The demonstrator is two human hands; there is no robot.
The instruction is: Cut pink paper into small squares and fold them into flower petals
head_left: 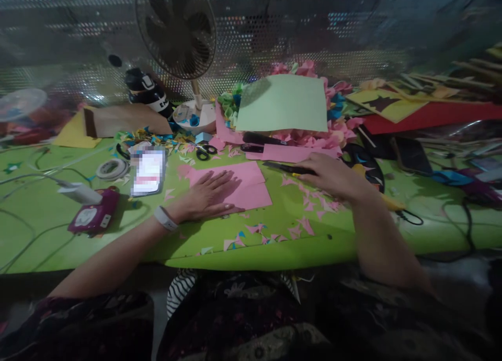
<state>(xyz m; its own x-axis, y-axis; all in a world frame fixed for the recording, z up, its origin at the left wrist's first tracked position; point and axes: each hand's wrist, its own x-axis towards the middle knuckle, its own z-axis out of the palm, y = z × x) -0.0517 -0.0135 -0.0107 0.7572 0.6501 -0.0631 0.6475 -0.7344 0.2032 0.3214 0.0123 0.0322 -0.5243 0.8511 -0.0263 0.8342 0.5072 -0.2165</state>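
Observation:
My left hand (207, 196) lies flat with fingers spread on a pink paper sheet (257, 194), which shows a crease or cut line across its right part. To the right of the sheet, my right hand (329, 175) is closed on a slim dark cutter knife (288, 167) with a bit of yellow on it. Its tip points left, just past the sheet's upper right corner. Behind the knife is a pink paper strip (301, 152). Small pink paper scraps (314, 199) lie below my right hand and along the front edge.
A phone (148, 172), tape roll (112, 169) and purple power adapter (94, 212) with cables lie left. Black scissors (206, 152), a fan (176, 32) and a pale green sheet (282, 104) on crumpled paper stand behind. Another phone (411, 155) lies right.

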